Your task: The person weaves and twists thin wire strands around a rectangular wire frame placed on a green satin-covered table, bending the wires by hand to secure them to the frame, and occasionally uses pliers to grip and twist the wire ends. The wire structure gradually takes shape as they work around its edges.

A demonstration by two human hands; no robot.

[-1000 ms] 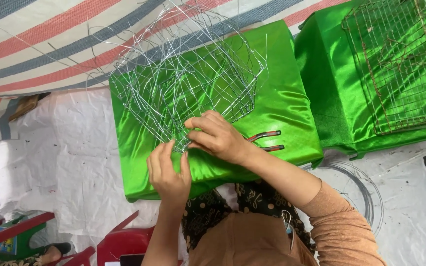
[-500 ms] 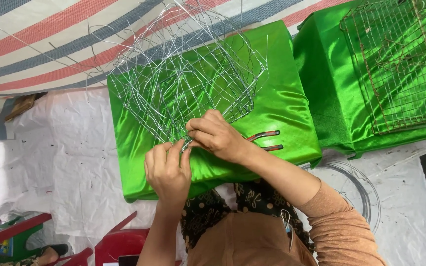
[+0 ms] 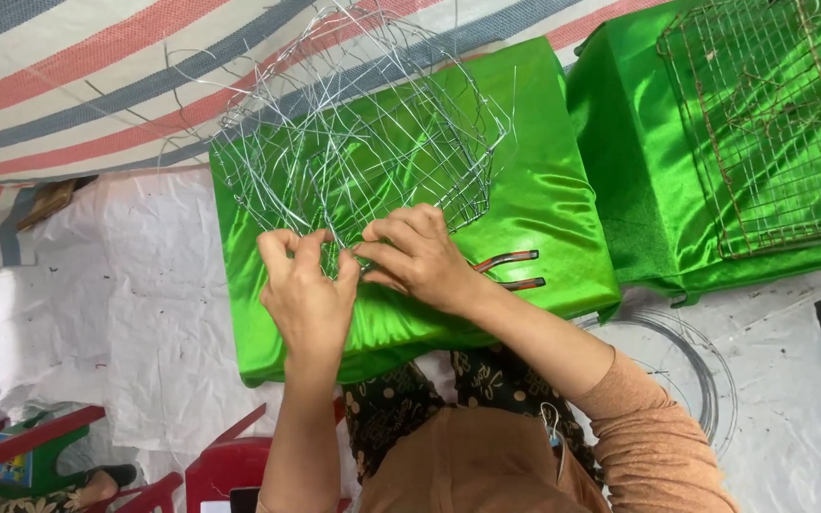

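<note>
The wire basket frame (image 3: 358, 142) rests on the green-covered counter (image 3: 544, 218), its rim at the near edge. Left hand (image 3: 308, 294) and right hand (image 3: 417, 258) pinch one wire joint, fingers closed, steadying it. Pliers (image 3: 510, 271) lie just beside the right hand.

Two hands in the shot, a left one (image 3: 308, 296) and a right one (image 3: 417, 258), both at the edge of one tangled wire basket (image 3: 358, 142). Just one of those, silver and half woven. Counting the green satin cushions: one (image 3: 525, 190) under the basket, a second (image 3: 639, 171) off to the right, so two. One flat wire grid (image 3: 772, 123) lies on that second cushion. One pair of pliers (image 3: 510, 271), showing two red-and-black handles. One coil of wire (image 3: 696, 370) on the white sheet. Down in the lower left, red plastic chairs: two that I can make out, one (image 3: 26, 442) and another (image 3: 230, 465).
</note>
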